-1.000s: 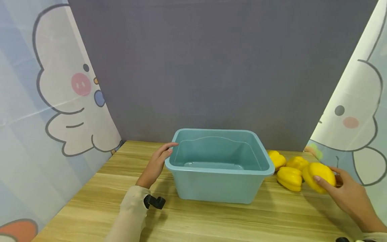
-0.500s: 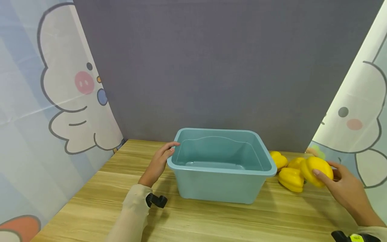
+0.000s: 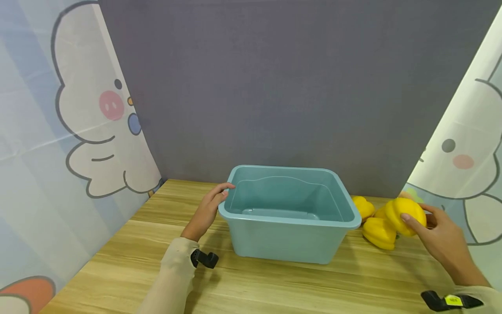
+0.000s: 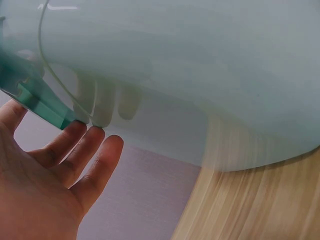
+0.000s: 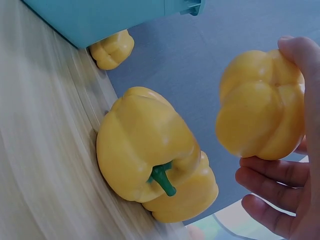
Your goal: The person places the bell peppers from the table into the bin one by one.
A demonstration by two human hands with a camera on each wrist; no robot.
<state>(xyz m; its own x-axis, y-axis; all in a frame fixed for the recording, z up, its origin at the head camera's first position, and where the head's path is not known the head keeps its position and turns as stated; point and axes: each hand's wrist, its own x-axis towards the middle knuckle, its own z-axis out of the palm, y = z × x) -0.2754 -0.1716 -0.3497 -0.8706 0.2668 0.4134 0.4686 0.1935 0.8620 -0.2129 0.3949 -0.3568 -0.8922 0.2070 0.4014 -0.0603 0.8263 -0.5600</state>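
Note:
A light blue-green plastic bin (image 3: 284,240) stands mid-table in the head view. My left hand (image 3: 205,211) rests at its left side, fingertips at the rim. In the left wrist view, relaxed fingers (image 4: 92,165) of that hand touch the bin's outer wall. To the right, my right hand (image 3: 441,237) holds a yellow bell pepper (image 3: 405,216) between thumb and fingers. The right wrist view shows the held pepper (image 5: 260,107) raised, its lobed end toward the camera. Beneath it lies another bell pepper (image 5: 145,145) with a green stem, partly covering one behind (image 5: 187,195).
Another yellow bell pepper (image 3: 362,207) sits close by the bin's right side, near the back. A dark grey panel (image 3: 290,87) rises behind the wooden table (image 3: 251,288). Cartoon-printed cloths hang at left and right.
My right hand has moved left and slightly up with the bell pepper, which now overlaps more of the peppers on the table. My left hand stays at the bin.

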